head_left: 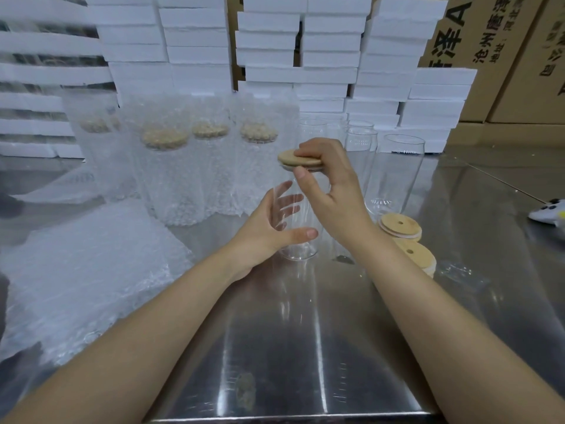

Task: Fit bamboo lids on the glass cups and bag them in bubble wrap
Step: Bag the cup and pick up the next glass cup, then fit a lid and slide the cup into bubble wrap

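A clear glass cup (301, 249) stands upright at the middle of the steel table. My left hand (272, 221) wraps around its lower half. A round bamboo lid (298, 159) lies on the cup's mouth, and my right hand (328, 185) pinches it from above, fingers on top and thumb under its rim. Two spare bamboo lids (400, 226) with a small hole lie just right of my right wrist. Several bare glass cups (397, 175) stand behind my right hand. Several lidded cups in bubble-wrap bags (171, 172) stand in a row at the back left.
A pile of flat bubble-wrap bags (82, 270) lies on the left of the steel table (275, 347). White foam blocks (330, 56) are stacked along the back, cardboard boxes (495, 50) at the back right. A white device (548, 211) lies at the right edge.
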The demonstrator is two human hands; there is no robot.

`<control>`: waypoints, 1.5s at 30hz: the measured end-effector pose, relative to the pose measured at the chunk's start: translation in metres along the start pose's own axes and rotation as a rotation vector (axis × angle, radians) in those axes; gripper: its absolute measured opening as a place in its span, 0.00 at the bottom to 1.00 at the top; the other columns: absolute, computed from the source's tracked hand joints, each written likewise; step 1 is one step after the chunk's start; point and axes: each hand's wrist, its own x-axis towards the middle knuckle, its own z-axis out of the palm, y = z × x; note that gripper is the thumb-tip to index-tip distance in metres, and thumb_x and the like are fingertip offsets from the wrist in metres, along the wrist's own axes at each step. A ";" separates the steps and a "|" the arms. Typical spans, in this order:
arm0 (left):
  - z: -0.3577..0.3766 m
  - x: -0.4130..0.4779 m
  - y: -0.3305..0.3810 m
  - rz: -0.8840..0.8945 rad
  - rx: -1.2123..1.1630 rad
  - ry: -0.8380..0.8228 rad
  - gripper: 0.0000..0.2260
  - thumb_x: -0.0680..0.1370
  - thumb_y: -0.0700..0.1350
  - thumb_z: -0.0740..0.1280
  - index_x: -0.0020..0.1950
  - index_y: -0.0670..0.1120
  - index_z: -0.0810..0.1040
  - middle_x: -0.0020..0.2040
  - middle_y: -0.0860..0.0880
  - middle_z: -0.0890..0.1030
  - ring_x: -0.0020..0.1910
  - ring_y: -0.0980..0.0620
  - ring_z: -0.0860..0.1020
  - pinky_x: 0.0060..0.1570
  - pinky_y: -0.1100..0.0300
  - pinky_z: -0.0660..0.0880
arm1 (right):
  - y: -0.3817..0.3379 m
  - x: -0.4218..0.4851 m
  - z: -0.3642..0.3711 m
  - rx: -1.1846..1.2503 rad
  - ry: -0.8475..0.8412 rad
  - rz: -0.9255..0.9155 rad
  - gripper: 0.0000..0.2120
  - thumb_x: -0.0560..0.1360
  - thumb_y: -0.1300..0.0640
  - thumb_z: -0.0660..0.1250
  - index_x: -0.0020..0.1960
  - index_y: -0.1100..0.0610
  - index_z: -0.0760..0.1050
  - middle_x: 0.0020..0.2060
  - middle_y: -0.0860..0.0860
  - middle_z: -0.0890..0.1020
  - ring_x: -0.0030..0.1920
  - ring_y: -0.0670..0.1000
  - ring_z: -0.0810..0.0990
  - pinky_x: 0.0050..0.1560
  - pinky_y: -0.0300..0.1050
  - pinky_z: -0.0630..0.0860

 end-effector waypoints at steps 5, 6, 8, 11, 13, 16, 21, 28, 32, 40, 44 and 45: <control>-0.003 0.004 -0.008 -0.005 0.028 0.002 0.40 0.65 0.50 0.79 0.69 0.65 0.59 0.69 0.59 0.71 0.64 0.73 0.68 0.62 0.66 0.66 | 0.002 -0.003 0.016 0.050 0.080 0.032 0.19 0.70 0.53 0.67 0.57 0.63 0.75 0.57 0.56 0.73 0.57 0.45 0.75 0.54 0.42 0.76; -0.004 0.006 -0.008 -0.009 0.040 0.010 0.39 0.66 0.50 0.79 0.68 0.65 0.59 0.69 0.59 0.72 0.64 0.73 0.68 0.62 0.66 0.65 | 0.003 -0.002 0.018 0.055 0.083 0.034 0.19 0.70 0.52 0.67 0.57 0.62 0.74 0.58 0.54 0.72 0.56 0.42 0.74 0.54 0.39 0.76; -0.007 0.007 -0.009 -0.021 0.065 0.048 0.38 0.67 0.49 0.79 0.67 0.65 0.60 0.66 0.59 0.73 0.67 0.69 0.68 0.67 0.62 0.65 | 0.007 -0.003 0.021 0.048 0.057 0.026 0.22 0.70 0.52 0.69 0.61 0.57 0.71 0.62 0.51 0.69 0.58 0.42 0.74 0.54 0.38 0.75; -0.012 0.005 -0.008 -0.040 0.263 0.053 0.45 0.67 0.45 0.79 0.76 0.55 0.54 0.62 0.60 0.70 0.65 0.58 0.71 0.63 0.60 0.71 | 0.022 -0.022 0.023 0.076 -0.072 0.123 0.40 0.70 0.53 0.72 0.72 0.41 0.52 0.69 0.47 0.62 0.62 0.48 0.73 0.58 0.42 0.75; -0.022 0.000 -0.001 -0.068 0.491 -0.030 0.49 0.68 0.42 0.78 0.78 0.53 0.48 0.59 0.57 0.66 0.60 0.57 0.71 0.52 0.70 0.73 | 0.029 -0.033 0.023 0.131 -0.200 0.245 0.50 0.69 0.50 0.73 0.70 0.29 0.37 0.66 0.46 0.65 0.61 0.45 0.74 0.60 0.42 0.74; -0.045 -0.003 0.016 -0.101 0.972 -0.066 0.32 0.71 0.42 0.73 0.73 0.48 0.67 0.58 0.49 0.69 0.59 0.50 0.72 0.54 0.65 0.72 | 0.038 -0.036 0.024 0.138 -0.182 0.294 0.52 0.67 0.48 0.75 0.67 0.23 0.35 0.61 0.47 0.70 0.58 0.43 0.76 0.59 0.40 0.74; -0.061 -0.013 0.042 -0.346 1.452 0.365 0.12 0.76 0.37 0.63 0.58 0.39 0.77 0.59 0.39 0.74 0.60 0.39 0.74 0.55 0.51 0.72 | 0.044 -0.031 0.031 0.149 -0.187 0.292 0.53 0.67 0.48 0.75 0.68 0.23 0.36 0.59 0.43 0.69 0.57 0.42 0.76 0.58 0.39 0.73; -0.096 -0.033 0.045 -1.022 1.498 0.123 0.19 0.79 0.46 0.64 0.70 0.43 0.70 0.70 0.41 0.61 0.69 0.38 0.61 0.63 0.43 0.69 | 0.045 -0.030 0.031 0.145 -0.215 0.295 0.53 0.68 0.47 0.75 0.68 0.24 0.34 0.61 0.46 0.69 0.59 0.43 0.76 0.61 0.44 0.73; -0.091 -0.027 0.047 -0.937 1.360 0.311 0.18 0.80 0.36 0.60 0.70 0.38 0.67 0.75 0.40 0.54 0.70 0.38 0.60 0.63 0.46 0.66 | 0.042 -0.030 0.031 0.127 -0.222 0.304 0.53 0.68 0.46 0.74 0.68 0.25 0.33 0.62 0.48 0.69 0.59 0.44 0.76 0.62 0.44 0.73; -0.085 -0.020 0.061 -0.150 0.918 0.705 0.15 0.74 0.40 0.73 0.59 0.45 0.78 0.54 0.44 0.73 0.44 0.44 0.76 0.43 0.56 0.71 | 0.044 -0.031 0.030 0.134 -0.225 0.311 0.52 0.68 0.45 0.74 0.68 0.24 0.33 0.62 0.47 0.69 0.59 0.41 0.75 0.60 0.40 0.72; -0.058 -0.002 0.052 -0.058 0.436 0.676 0.20 0.79 0.47 0.67 0.71 0.49 0.70 0.56 0.48 0.74 0.51 0.49 0.77 0.49 0.57 0.73 | 0.044 -0.030 0.032 0.064 -0.172 0.292 0.55 0.68 0.49 0.76 0.68 0.25 0.34 0.60 0.46 0.71 0.56 0.42 0.77 0.58 0.41 0.74; -0.054 0.001 0.047 -0.096 0.430 0.625 0.23 0.80 0.47 0.65 0.74 0.49 0.65 0.61 0.47 0.74 0.56 0.48 0.76 0.52 0.56 0.73 | 0.044 -0.030 0.032 0.044 -0.152 0.286 0.55 0.68 0.50 0.77 0.69 0.26 0.35 0.59 0.46 0.71 0.55 0.42 0.77 0.58 0.41 0.75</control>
